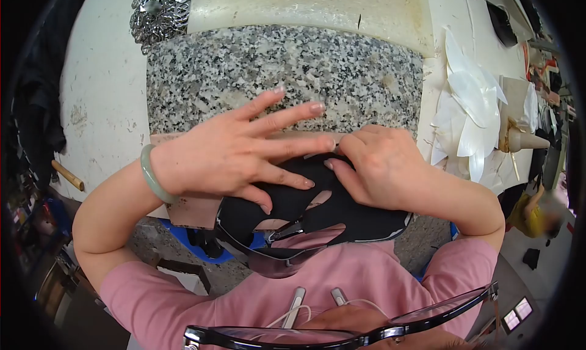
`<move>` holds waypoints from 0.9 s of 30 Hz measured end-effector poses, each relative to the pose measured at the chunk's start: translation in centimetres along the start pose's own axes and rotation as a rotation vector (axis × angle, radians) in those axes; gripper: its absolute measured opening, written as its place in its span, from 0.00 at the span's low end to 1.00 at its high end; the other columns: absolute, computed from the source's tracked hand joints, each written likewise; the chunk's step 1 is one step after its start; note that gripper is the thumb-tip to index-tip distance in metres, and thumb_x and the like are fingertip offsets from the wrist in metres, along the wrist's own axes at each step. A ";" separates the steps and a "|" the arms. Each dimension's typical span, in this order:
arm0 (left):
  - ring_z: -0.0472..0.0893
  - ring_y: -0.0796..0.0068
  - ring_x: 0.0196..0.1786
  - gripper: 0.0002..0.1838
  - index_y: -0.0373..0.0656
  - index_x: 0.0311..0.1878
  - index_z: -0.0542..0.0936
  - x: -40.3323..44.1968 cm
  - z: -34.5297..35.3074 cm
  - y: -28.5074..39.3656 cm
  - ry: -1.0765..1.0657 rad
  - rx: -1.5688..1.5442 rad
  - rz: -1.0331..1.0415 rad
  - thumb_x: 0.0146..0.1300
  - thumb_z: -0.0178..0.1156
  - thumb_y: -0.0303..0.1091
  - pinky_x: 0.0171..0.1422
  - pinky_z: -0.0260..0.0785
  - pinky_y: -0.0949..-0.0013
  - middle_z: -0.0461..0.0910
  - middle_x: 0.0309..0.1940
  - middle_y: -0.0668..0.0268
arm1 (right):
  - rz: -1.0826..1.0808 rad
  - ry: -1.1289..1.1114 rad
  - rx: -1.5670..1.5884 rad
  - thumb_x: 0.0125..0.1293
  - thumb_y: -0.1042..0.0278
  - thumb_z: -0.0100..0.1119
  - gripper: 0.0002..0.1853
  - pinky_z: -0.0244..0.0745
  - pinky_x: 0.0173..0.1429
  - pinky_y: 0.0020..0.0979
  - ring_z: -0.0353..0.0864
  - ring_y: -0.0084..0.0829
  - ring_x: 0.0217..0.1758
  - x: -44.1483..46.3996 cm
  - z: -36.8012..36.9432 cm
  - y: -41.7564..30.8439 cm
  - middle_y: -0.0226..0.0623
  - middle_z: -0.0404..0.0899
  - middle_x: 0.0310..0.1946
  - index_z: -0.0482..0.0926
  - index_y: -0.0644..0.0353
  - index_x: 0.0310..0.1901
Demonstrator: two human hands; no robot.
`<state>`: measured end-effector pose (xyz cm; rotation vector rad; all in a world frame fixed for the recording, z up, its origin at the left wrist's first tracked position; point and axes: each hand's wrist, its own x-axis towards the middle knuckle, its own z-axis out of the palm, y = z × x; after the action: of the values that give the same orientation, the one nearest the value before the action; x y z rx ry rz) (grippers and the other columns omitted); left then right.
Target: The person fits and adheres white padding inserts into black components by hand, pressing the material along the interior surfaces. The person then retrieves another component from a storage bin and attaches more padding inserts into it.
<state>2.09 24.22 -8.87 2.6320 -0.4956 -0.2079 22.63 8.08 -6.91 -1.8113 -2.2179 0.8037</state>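
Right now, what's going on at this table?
A person in a pink top has both bare hands on a black piece with cut-outs. The left hand reaches across it, fingers spread; the right hand is curled at its far edge, whether gripping or just pressing I can't tell. The piece lies over a pinkish board, beside a speckled stone slab, its near side reaching past the board.

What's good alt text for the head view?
A person's spread left hand and curled right hand rest on a black cut-out piece at a speckled stone slab's near side. Metal pieces sit by the slab's far left corner, white sheets to its right.
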 end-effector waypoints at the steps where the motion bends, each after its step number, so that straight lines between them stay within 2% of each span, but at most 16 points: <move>1: 0.49 0.48 0.78 0.34 0.75 0.62 0.77 0.1 -0.1 -0.2 0.009 0.003 -0.026 0.49 0.58 0.69 0.79 0.32 0.39 0.56 0.76 0.67 | 0.002 0.016 -0.020 0.60 0.63 0.61 0.11 0.75 0.32 0.43 0.80 0.42 0.29 -0.2 0.2 -0.2 0.41 0.78 0.24 0.75 0.64 0.31; 2: 0.49 0.47 0.78 0.36 0.77 0.61 0.77 0.4 -0.5 -0.5 0.023 -0.033 -0.075 0.46 0.58 0.73 0.79 0.30 0.39 0.55 0.77 0.65 | 0.002 0.032 -0.042 0.60 0.63 0.61 0.11 0.75 0.32 0.42 0.80 0.41 0.29 -0.4 0.4 -0.4 0.40 0.78 0.24 0.75 0.64 0.32; 5: 0.48 0.46 0.78 0.36 0.79 0.62 0.76 1.0 -0.8 -0.8 0.061 -0.058 -0.082 0.45 0.57 0.74 0.78 0.32 0.38 0.54 0.77 0.64 | -0.055 0.102 -0.073 0.59 0.67 0.61 0.09 0.74 0.39 0.39 0.77 0.39 0.34 -1.5 0.9 -0.4 0.39 0.76 0.29 0.75 0.64 0.35; 9: 0.49 0.46 0.78 0.29 0.75 0.57 0.80 1.7 -0.9 -0.1 0.111 0.042 -0.092 0.53 0.57 0.69 0.78 0.35 0.37 0.60 0.74 0.62 | -0.086 0.094 0.028 0.58 0.74 0.60 0.13 0.69 0.48 0.38 0.74 0.40 0.42 -3.4 0.5 0.1 0.40 0.75 0.36 0.76 0.66 0.45; 10: 0.57 0.50 0.75 0.22 0.60 0.50 0.83 2.2 -0.7 0.2 0.242 -0.036 -0.050 0.56 0.62 0.58 0.76 0.42 0.36 0.70 0.66 0.62 | -0.071 0.092 0.089 0.57 0.75 0.60 0.15 0.68 0.49 0.38 0.74 0.41 0.43 -3.8 0.2 0.2 0.40 0.75 0.37 0.76 0.66 0.47; 13: 0.65 0.54 0.70 0.20 0.46 0.43 0.81 4.8 -0.1 1.1 0.223 0.034 -0.004 0.52 0.68 0.49 0.74 0.52 0.42 0.75 0.56 0.63 | -0.047 0.106 0.142 0.54 0.80 0.61 0.21 0.69 0.52 0.39 0.73 0.43 0.47 -4.5 -0.6 -0.3 0.42 0.75 0.42 0.75 0.66 0.52; 14: 0.69 0.57 0.65 0.21 0.41 0.43 0.76 5.6 0.3 1.4 0.295 -0.051 -0.011 0.48 0.72 0.38 0.71 0.59 0.49 0.76 0.49 0.63 | -0.036 0.148 0.152 0.54 0.80 0.61 0.21 0.70 0.52 0.39 0.73 0.43 0.48 -4.7 -0.6 -0.3 0.43 0.75 0.43 0.75 0.65 0.52; 17: 0.69 0.56 0.65 0.26 0.41 0.51 0.74 6.4 0.5 1.3 0.341 -0.355 -0.062 0.49 0.72 0.34 0.71 0.59 0.52 0.76 0.50 0.62 | 0.057 0.210 0.185 0.53 0.81 0.62 0.21 0.71 0.53 0.39 0.74 0.44 0.49 -5.8 -0.5 0.0 0.43 0.76 0.43 0.74 0.63 0.51; 18: 0.69 0.55 0.65 0.32 0.42 0.59 0.69 6.4 0.6 1.1 0.335 -0.371 -0.027 0.50 0.71 0.31 0.71 0.58 0.51 0.77 0.50 0.62 | 0.077 0.207 0.203 0.53 0.81 0.62 0.20 0.71 0.53 0.39 0.74 0.44 0.48 -6.1 -0.4 0.7 0.43 0.77 0.43 0.75 0.63 0.50; 23: 0.70 0.60 0.65 0.49 0.46 0.71 0.58 7.1 0.4 1.9 0.260 -0.467 -0.112 0.47 0.74 0.34 0.75 0.53 0.50 0.79 0.51 0.62 | 0.150 0.271 0.335 0.51 0.79 0.64 0.10 0.71 0.49 0.38 0.74 0.44 0.45 -6.5 0.7 2.1 0.38 0.77 0.36 0.78 0.62 0.37; 27: 0.69 0.65 0.69 0.56 0.49 0.75 0.54 6.5 0.9 2.7 0.212 -0.344 -0.169 0.43 0.76 0.39 0.78 0.47 0.48 0.80 0.54 0.64 | -0.172 0.463 0.038 0.46 0.76 0.62 0.09 0.71 0.44 0.37 0.75 0.42 0.41 -7.5 1.6 0.7 0.39 0.73 0.31 0.78 0.63 0.32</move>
<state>7.06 19.18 -8.88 2.3223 -0.1486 -0.0574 24.41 0.64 -7.07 -1.5647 -1.9995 0.3440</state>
